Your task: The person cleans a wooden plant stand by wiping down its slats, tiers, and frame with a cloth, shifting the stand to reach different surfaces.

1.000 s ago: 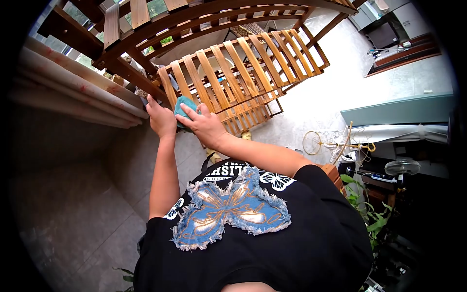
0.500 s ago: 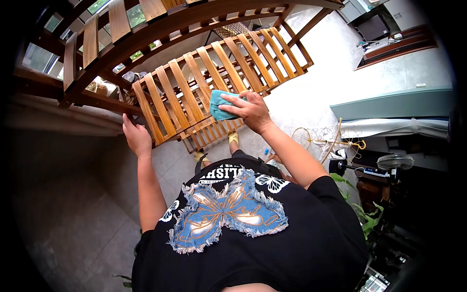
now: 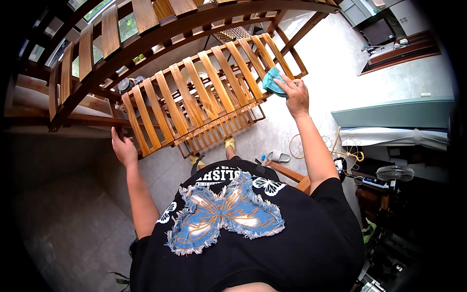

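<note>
A slatted wooden rack (image 3: pixel 182 127) stands tilted across the view before me, its brown slats running side by side. My right hand (image 3: pixel 297 99) is closed on a folded teal cloth (image 3: pixel 275 82), pressed against the slats near the rack's right end. At the opposite end, my left hand (image 3: pixel 125 150) grips the rack's edge, with the index finger stretched upward. Some of the left fingers are hidden.
A curved slatted wooden frame (image 3: pixel 160 36) arches above the rack. Grey slippers (image 3: pixel 278 156) lie on the tiled floor. To the right are a fan (image 3: pixel 395 173), a wire hanger-like object (image 3: pixel 357 155) and a teal panel (image 3: pixel 389 113). My feet show below the rack.
My right hand has slid the teal cloth rightward and slightly up along the slats. My left hand stays at the rack's left end. The view has shifted a little.
</note>
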The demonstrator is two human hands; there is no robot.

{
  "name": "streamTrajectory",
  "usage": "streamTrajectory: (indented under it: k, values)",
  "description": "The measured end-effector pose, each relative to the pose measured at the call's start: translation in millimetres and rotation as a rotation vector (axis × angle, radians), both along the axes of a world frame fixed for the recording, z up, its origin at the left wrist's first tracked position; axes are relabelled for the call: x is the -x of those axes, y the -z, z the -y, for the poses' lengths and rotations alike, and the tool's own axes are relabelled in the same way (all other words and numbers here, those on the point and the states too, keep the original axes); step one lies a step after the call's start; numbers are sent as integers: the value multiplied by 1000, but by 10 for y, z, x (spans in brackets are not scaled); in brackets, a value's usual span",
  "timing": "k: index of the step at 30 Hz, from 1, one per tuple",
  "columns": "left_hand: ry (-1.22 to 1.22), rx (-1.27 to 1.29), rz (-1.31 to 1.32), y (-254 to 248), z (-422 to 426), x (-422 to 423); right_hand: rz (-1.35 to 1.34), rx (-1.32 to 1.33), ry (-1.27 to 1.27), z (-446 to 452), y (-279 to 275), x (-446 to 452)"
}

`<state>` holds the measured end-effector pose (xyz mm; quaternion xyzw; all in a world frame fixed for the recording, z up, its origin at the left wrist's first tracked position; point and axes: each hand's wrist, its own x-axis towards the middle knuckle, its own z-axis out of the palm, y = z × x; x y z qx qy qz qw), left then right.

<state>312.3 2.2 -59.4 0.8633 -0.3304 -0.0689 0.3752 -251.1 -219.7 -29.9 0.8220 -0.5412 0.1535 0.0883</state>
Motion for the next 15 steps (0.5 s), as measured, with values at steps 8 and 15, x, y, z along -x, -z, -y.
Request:
streamTrajectory:
  k: [8, 15]
  values:
    - [-61, -63, 76, -28, 28, 33, 491, -393, 260, 320, -232, 233]
    - [-104, -180, 171, -87, 39, 105, 111, -66, 286, 747, -374, -226]
